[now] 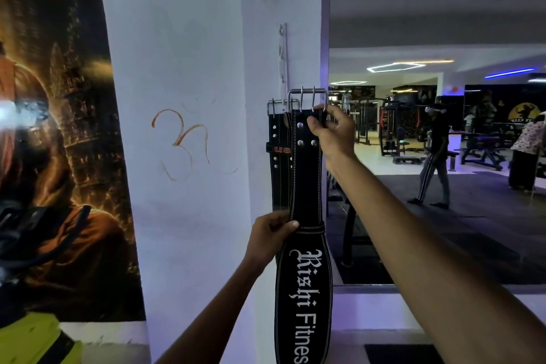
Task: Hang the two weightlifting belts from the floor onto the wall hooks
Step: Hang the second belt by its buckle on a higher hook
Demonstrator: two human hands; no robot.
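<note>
We judge one belt (279,156) already hung on the hook rail (283,62); our right hand (331,130) pinches the lettered belt's (304,245) buckle end there, left hand (270,235) gripping mid-strap (hooking unconfirmed).

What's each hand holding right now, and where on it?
Both hold the front black belt: right hand pinches its top strap just below the buckle; left hand grips its left edge, mid-length.

Both hands (331,130) hold black belt (304,275) at rack (284,59).
</note>
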